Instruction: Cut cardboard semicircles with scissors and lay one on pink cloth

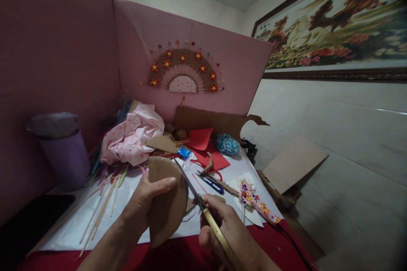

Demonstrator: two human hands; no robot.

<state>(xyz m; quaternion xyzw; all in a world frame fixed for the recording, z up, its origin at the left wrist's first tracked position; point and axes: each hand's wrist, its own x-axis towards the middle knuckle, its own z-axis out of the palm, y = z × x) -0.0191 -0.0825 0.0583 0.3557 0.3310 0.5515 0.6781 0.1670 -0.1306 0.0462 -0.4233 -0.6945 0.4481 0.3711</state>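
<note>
Around cardboard [168, 214], left hand [143, 203], perhaps loosely.

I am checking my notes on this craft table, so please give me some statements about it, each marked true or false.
1. The left hand holds a rounded cardboard piece. True.
2. The right hand holds a pencil. False: it holds scissors, with the blades at the cardboard's edge.
3. The yarn ball is green. False: it is blue.
4. A fan-shaped decoration hangs on the pink panel. True.
5. The wooden skewers lie to the right of both hands. False: they lie to the left.
</note>
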